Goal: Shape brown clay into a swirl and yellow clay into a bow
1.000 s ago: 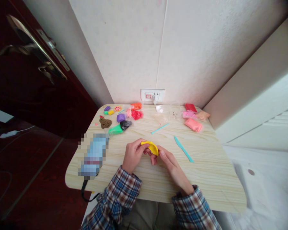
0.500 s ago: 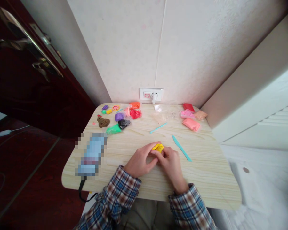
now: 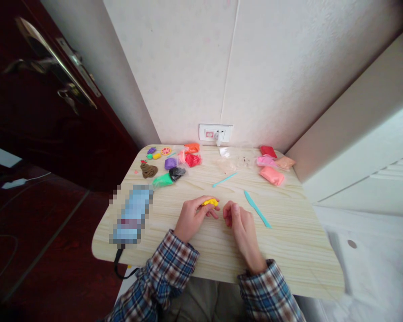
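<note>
Between the thumb and fingers of my left hand (image 3: 192, 218) is a piece of yellow modelling clay (image 3: 210, 202), thin and uneven in shape. A short gap to the right, my right hand (image 3: 239, 220) hovers over the table with its fingers curled and the thumb pressed to them. Whether anything small is inside that pinch is hidden. Just right of it lies a turquoise plastic clay knife (image 3: 257, 209). Farther back rests a thin turquoise modelling stick (image 3: 224, 180).
Bags of clay, including green (image 3: 163, 180), purple (image 3: 170, 163) and coral (image 3: 272, 175), lie along the back of the wooden table (image 3: 289, 259). A coiled brown clay piece (image 3: 148, 170) sits back left. A blurred-out phone (image 3: 133, 214) with a black cable lies at left.
My right hand has come away from the yellow clay, which both hands held before. The clay stays in my left hand, now turned flatter. The view has shifted slightly.
</note>
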Demonstrator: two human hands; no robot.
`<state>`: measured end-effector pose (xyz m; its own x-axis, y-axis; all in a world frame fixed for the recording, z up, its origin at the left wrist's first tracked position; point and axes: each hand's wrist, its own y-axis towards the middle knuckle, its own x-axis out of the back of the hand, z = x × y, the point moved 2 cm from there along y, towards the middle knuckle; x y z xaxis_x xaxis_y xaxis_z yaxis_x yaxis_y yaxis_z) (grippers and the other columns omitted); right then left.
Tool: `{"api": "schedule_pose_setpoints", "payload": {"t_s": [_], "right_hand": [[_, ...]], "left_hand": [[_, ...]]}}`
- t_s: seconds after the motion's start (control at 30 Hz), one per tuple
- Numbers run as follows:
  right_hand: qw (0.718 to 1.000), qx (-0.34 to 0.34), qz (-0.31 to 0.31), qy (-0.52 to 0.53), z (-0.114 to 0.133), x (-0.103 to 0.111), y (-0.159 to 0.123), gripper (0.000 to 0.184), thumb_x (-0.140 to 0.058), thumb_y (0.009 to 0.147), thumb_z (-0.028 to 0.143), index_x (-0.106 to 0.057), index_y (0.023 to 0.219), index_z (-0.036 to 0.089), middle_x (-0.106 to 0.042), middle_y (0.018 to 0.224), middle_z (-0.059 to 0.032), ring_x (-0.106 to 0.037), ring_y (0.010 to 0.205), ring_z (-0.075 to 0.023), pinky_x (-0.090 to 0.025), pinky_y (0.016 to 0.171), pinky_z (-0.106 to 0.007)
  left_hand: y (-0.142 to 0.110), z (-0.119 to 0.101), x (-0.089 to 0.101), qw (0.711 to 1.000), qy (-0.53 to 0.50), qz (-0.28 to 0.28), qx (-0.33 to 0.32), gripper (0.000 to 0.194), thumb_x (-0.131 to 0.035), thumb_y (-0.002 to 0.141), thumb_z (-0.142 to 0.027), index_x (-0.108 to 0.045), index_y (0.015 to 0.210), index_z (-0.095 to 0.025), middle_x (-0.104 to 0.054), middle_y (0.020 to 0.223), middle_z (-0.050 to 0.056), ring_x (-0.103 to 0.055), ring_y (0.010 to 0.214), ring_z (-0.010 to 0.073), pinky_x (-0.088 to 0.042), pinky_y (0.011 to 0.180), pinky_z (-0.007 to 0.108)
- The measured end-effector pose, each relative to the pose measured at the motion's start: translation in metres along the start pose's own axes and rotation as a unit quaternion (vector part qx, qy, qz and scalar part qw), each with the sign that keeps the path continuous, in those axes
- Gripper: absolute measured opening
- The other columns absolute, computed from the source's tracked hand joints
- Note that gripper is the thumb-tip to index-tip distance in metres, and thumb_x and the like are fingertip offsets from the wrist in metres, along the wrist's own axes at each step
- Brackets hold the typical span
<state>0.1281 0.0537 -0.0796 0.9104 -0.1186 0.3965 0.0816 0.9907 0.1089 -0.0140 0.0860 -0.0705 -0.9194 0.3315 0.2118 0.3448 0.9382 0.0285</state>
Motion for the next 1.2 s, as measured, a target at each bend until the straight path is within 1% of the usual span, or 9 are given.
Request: {"api": "schedule_pose_setpoints", "payload": {"t_s": [0.13, 0.27, 0.43, 0.53, 0.63, 0.8, 0.93, 1.07, 1.2], "right_hand": [[0.996, 0.054, 0.018, -0.065, 0.005, -0.003, 0.001, 0.053, -0.019, 0.097, 0.049, -0.05, 0.062, 0.021, -0.054, 0.055, 0.0003, -0.05, 0.055, -0.015, -0.033, 0.059, -0.029], [0.994, 0.061, 0.032, -0.09, 0.007, -0.004, 0.002, 0.042, -0.031, 0.096, 0.046, -0.059, 0.077, 0.02, -0.062, 0.066, -0.0009, -0.054, 0.062, -0.0159, -0.035, 0.066, -0.028], [0.992, 0.03, 0.008, -0.119, 0.004, -0.004, 0.002, 0.035, -0.045, 0.09, 0.048, -0.062, 0.083, 0.018, -0.06, 0.06, 0.0004, -0.051, 0.058, -0.0161, -0.034, 0.061, -0.028], [0.994, 0.028, 0.008, -0.104, 0.003, -0.004, 0.002, 0.03, -0.045, 0.091, 0.041, -0.063, 0.087, 0.017, -0.062, 0.063, -0.0003, -0.051, 0.058, -0.0161, -0.034, 0.062, -0.028], [0.995, 0.047, 0.008, -0.089, 0.005, -0.003, 0.001, 0.029, -0.042, 0.093, 0.038, -0.063, 0.088, 0.018, -0.064, 0.066, -0.0006, -0.052, 0.059, -0.0158, -0.036, 0.064, -0.029], [0.992, 0.082, -0.026, -0.089, 0.006, -0.001, -0.001, 0.041, -0.033, 0.096, 0.039, -0.059, 0.07, 0.02, -0.059, 0.058, -0.0005, -0.051, 0.057, -0.0155, -0.035, 0.059, -0.028], [0.989, 0.107, -0.022, -0.098, 0.005, -0.002, -0.001, 0.047, -0.032, 0.097, 0.04, -0.054, 0.06, 0.02, -0.054, 0.051, 0.0002, -0.049, 0.052, -0.0142, -0.033, 0.056, -0.027], [0.988, 0.118, 0.005, -0.1, 0.005, -0.005, -0.001, 0.048, -0.034, 0.096, 0.04, -0.05, 0.055, 0.02, -0.052, 0.049, 0.0007, -0.048, 0.051, -0.0138, -0.033, 0.058, -0.027], [0.984, 0.139, 0.079, -0.077, 0.011, -0.009, -0.003, 0.037, -0.033, 0.097, 0.037, -0.055, 0.072, 0.02, -0.059, 0.063, -0.0006, -0.054, 0.066, -0.0162, -0.037, 0.069, -0.029]], "left_hand": [[-0.001, 0.001, 0.001, 0.995, 0.084, -0.001, -0.056, 0.033, -0.043, 0.089, -0.019, -0.064, 0.115, -0.016, -0.071, 0.109, 0.008, -0.068, 0.096, 0.0199, -0.053, 0.087, 0.032], [-0.004, 0.002, -0.003, 0.982, 0.133, 0.043, -0.131, 0.047, -0.036, 0.09, -0.012, -0.049, 0.134, -0.019, -0.06, 0.129, 0.008, -0.058, 0.117, 0.019, -0.046, 0.101, 0.035], [-0.008, 0.0, -0.008, 0.981, 0.084, 0.095, -0.146, 0.06, -0.034, 0.09, -0.009, -0.022, 0.147, -0.022, -0.05, 0.14, 0.009, -0.048, 0.128, 0.0189, -0.037, 0.11, 0.039], [-0.009, -0.004, -0.01, 0.984, 0.032, 0.111, -0.136, 0.07, -0.044, 0.085, -0.009, -0.017, 0.148, -0.024, -0.042, 0.145, 0.01, -0.042, 0.133, 0.022, -0.035, 0.111, 0.041], [-0.007, -0.007, -0.008, 0.99, -0.029, 0.098, -0.099, 0.063, -0.051, 0.086, -0.018, -0.028, 0.145, -0.022, -0.042, 0.145, 0.012, -0.043, 0.132, 0.0249, -0.039, 0.107, 0.04], [-0.001, -0.007, -0.001, 0.996, -0.089, 0.017, -0.001, 0.035, -0.055, 0.086, -0.033, -0.063, 0.116, -0.015, -0.064, 0.122, 0.011, -0.062, 0.107, 0.0235, -0.05, 0.094, 0.035], [0.003, -0.003, 0.001, 0.99, -0.139, 0.009, 0.017, 0.033, -0.064, 0.08, -0.033, -0.067, 0.108, -0.015, -0.068, 0.113, 0.01, -0.065, 0.099, 0.0221, -0.052, 0.087, 0.032], [0.004, -0.001, 0.004, 0.991, -0.125, -0.034, 0.025, 0.023, -0.068, 0.076, -0.03, -0.071, 0.092, -0.015, -0.072, 0.099, 0.007, -0.067, 0.091, 0.0197, -0.052, 0.084, 0.029], [0.005, -0.003, 0.009, 0.991, -0.087, -0.096, 0.025, 0.018, -0.065, 0.077, -0.029, -0.073, 0.082, -0.014, -0.074, 0.085, 0.006, -0.066, 0.082, 0.0184, -0.053, 0.076, 0.028]]}}
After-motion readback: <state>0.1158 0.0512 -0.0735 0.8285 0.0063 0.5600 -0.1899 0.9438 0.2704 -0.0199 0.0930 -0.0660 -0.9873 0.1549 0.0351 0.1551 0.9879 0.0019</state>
